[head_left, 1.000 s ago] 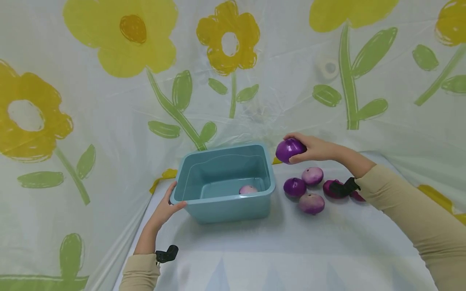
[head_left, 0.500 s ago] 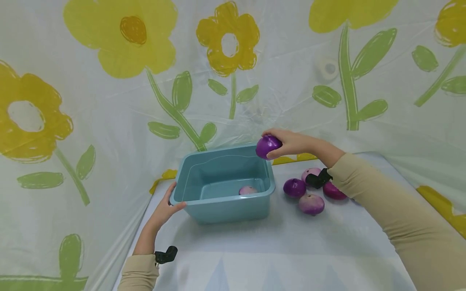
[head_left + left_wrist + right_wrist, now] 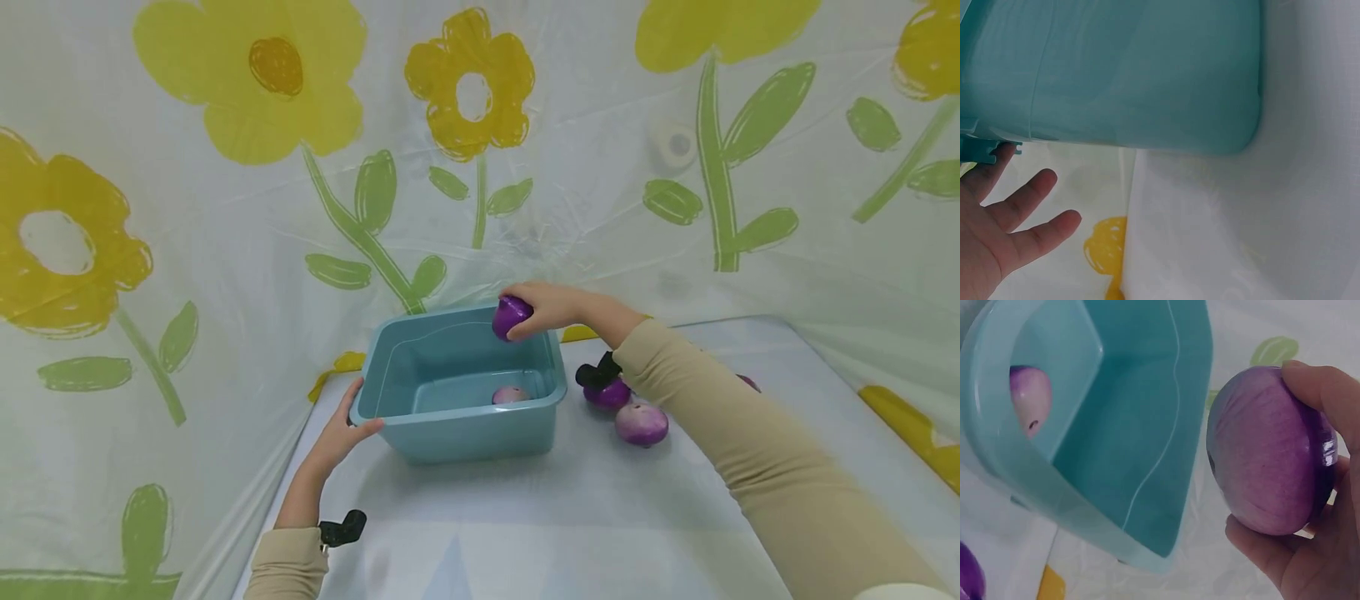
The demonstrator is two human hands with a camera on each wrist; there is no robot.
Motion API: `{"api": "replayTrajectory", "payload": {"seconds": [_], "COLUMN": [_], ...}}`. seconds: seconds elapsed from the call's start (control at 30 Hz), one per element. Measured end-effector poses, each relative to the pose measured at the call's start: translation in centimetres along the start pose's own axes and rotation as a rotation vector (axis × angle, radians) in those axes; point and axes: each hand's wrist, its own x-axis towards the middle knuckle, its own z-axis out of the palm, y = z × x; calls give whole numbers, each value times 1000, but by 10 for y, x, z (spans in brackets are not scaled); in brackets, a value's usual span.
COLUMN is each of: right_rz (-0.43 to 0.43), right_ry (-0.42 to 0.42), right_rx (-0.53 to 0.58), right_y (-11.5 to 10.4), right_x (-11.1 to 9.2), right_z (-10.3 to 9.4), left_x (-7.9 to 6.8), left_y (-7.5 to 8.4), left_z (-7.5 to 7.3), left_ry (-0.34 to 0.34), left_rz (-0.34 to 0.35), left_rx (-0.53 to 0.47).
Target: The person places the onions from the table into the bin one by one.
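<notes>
My right hand (image 3: pixel 553 307) grips a shiny purple onion (image 3: pixel 512 320), held over the back right part of a blue-green plastic tub (image 3: pixel 472 440). In the right wrist view, thumb and fingers wrap the sides of that onion (image 3: pixel 1260 450), just beyond the tub's rim. Inside the tub lies one pale pink-purple onion (image 3: pixel 511 395). My left hand (image 3: pixel 336 435) holds the tub's left front corner, its thumb along the front rim. Two of its fingers (image 3: pixel 1044 240) stick out below the rim in the left wrist view.
Right of the tub, a purple onion (image 3: pixel 609 396) and a paler onion (image 3: pixel 642 425) sit on the white-covered table (image 3: pixel 480 525). Another onion (image 3: pixel 748 382) peeks out behind the right sleeve, which hides more of the table. A flower-printed curtain (image 3: pixel 570 208) hangs behind.
My right hand has carried the purple onion leftward, from over the table to over the tub. The right sleeve now covers more of the loose onions. The left hand and tub stay put.
</notes>
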Motion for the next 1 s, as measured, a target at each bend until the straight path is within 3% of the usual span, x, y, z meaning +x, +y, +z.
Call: {"api": "replayTrajectory", "payload": {"seconds": [0.3, 0.6, 0.8, 1.0], "right_rz": [29, 33, 7, -14], "right_ry": [-32, -1, 22, 115], "right_rx": [22, -19, -3, 78], "right_y": [-11, -15, -9, 8], "right_x": [17, 18, 6, -26], "right_z": [8, 7, 3, 1], "left_x": [0, -3, -3, -4], "left_y": [-1, 2, 3, 3], "left_z": [-1, -1, -2, 0], "left_ry": [-2, -5, 4, 5], "left_rz": [-9, -3, -5, -6], "left_rx": [-9, -4, 0, 2]}}
